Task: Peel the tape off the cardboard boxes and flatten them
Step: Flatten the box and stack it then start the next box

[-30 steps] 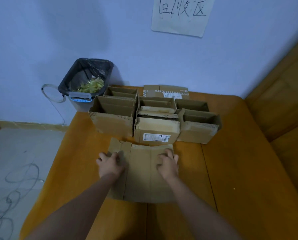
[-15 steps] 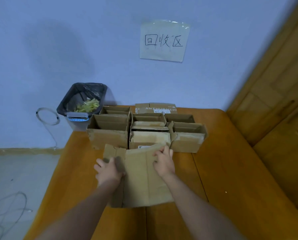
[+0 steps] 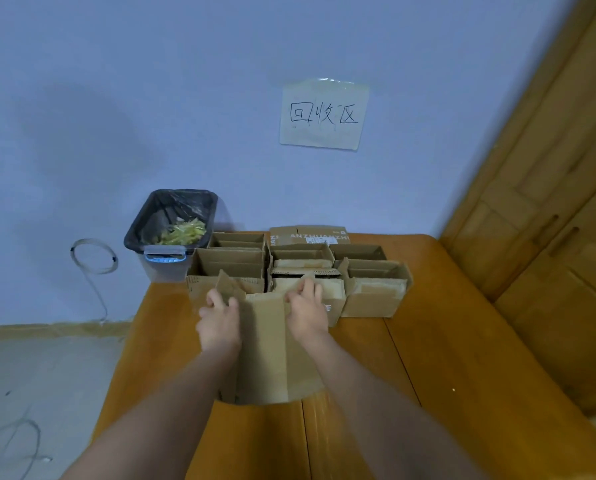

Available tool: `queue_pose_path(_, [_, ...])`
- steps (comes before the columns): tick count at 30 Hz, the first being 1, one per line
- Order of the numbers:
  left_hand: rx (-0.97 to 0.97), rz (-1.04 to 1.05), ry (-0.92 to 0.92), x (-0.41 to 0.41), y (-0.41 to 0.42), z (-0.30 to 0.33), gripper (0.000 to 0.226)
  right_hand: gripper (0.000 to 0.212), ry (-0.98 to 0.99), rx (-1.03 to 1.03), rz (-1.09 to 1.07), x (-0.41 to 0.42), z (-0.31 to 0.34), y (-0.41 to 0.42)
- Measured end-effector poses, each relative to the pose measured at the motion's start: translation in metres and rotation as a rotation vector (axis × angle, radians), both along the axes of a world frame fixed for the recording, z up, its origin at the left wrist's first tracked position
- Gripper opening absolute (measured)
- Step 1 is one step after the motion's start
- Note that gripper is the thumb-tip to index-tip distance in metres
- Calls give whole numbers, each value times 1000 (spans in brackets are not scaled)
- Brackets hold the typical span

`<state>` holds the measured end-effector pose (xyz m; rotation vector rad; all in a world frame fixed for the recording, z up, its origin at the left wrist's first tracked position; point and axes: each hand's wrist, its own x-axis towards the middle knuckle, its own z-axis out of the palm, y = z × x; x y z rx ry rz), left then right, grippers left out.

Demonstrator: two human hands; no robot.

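At far left lies a grey floor (image 3: 37, 382) with a loose cable (image 3: 94, 261) against the blue wall (image 3: 151, 98). A bin (image 3: 172, 223) with a black liner holds yellowish scraps beside the wooden table (image 3: 463, 358). On the table, the left hand (image 3: 219, 322) and right hand (image 3: 307, 308) curl their fingers over the far edge of a flattened box (image 3: 267, 351), lifted at that end. Behind it stand open boxes (image 3: 372, 289). A paper sign (image 3: 324, 114) hangs above; wooden panelling (image 3: 549, 185) fills the right.
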<state>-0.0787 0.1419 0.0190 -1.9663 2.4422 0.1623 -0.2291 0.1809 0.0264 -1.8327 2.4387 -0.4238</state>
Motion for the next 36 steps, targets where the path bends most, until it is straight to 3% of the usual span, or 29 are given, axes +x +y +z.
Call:
queue_pose_path(3, [-16, -45, 42, -10, -5, 14, 42, 36, 29, -1, -17, -6, 8, -5])
queue_pose_path(7, [-2, -44, 184, -15, -22, 34, 48, 34, 44, -21, -52, -48, 17, -9])
queue_pose_path(9, [8, -26, 273, -22, -34, 44, 46, 29, -17, -37, -80, -74, 23, -11])
queue_pose_path(12, [37, 10, 492, -41, -52, 58, 26, 21, -147, -106, -104, -110, 36, -19])
queue_pose_path(16, [26, 112, 736, -78, -75, 71, 17, 29, -176, -147, -74, -158, 58, -34])
queue_pose_path(22, [-28, 229, 888, -145, -100, 91, 17, 37, -196, -101, -155, -228, 80, -55])
queue_pose_path(27, [-57, 271, 900, -187, -120, 94, 19, 40, -121, -75, -12, -271, 68, -64])
queue_pose_path(32, [-69, 154, 793, -220, -142, 84, 18, 35, -77, -17, -51, -301, 54, -83])
queue_pose_path(36, [-27, 0, 649, -241, -169, 78, 31, 31, -53, 47, -59, -320, 51, -111])
